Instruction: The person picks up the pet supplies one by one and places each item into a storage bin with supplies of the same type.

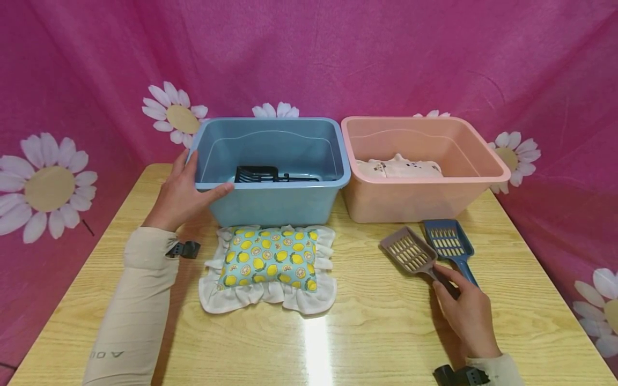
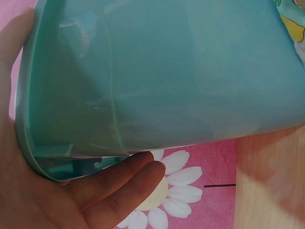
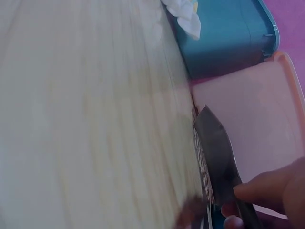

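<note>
My right hand [image 1: 465, 308] pinches the dark handle of a brown slotted litter scoop [image 1: 410, 251], whose head is low over the table. A blue litter scoop [image 1: 448, 241] lies just beside it, partly behind the hand. My left hand [image 1: 181, 195] rests at the near left corner of a blue plastic bin [image 1: 270, 203], thumb along the front rim and fingers straight down the side. In the left wrist view the fingers [image 2: 119, 191] extend past the rim. Inside that bin lies a black slotted scoop [image 1: 258, 174], its lower part hidden by the front wall.
A pink bin [image 1: 415, 201] stands right of the blue one, holding a whitish printed cloth item [image 1: 401, 167]. In front of the blue bin lies a lemon-print pillow [image 1: 270, 260] with white ruffles. A pink flowered cloth [image 1: 309, 59] hangs behind the wooden table [image 1: 367, 332].
</note>
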A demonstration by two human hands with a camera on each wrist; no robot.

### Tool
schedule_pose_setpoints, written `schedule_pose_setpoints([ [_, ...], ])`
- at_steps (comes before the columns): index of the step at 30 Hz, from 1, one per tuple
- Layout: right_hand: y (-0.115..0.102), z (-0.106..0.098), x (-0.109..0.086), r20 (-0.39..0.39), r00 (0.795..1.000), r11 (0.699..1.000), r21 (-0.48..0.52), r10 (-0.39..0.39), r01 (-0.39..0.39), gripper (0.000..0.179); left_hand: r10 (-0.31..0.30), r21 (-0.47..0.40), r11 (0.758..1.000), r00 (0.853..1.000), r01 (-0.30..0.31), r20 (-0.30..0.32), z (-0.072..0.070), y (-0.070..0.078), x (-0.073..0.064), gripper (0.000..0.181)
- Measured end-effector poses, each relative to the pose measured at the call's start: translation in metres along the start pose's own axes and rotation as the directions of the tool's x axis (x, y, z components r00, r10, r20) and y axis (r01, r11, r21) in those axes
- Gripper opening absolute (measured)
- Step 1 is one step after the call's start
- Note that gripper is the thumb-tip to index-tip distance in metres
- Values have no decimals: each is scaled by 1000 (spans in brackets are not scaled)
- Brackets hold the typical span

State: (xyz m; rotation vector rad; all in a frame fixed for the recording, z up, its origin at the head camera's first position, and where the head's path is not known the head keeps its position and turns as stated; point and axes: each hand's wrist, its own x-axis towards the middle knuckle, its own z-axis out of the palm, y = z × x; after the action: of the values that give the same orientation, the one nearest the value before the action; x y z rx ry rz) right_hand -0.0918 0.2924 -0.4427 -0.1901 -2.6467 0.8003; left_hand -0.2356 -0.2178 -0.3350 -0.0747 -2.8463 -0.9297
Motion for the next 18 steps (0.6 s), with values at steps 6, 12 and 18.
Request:
schedule_pose_setpoints([
  [6, -2, -2, 2, 49, 998, 999, 20, 47, -48, 33, -3, 4, 1000, 1000, 3, 1, 0, 0, 0, 112],
  [12, -4, -4, 3, 63, 996, 998, 25, 62, -64, 33, -6, -2, 1000, 1000, 6, 2, 1, -1, 1, 112],
  [18, -6, -8, 4, 71, 996, 995, 71, 60, -65, 34, -7, -6, 1000, 1000, 7, -2, 1, -1, 2, 113],
])
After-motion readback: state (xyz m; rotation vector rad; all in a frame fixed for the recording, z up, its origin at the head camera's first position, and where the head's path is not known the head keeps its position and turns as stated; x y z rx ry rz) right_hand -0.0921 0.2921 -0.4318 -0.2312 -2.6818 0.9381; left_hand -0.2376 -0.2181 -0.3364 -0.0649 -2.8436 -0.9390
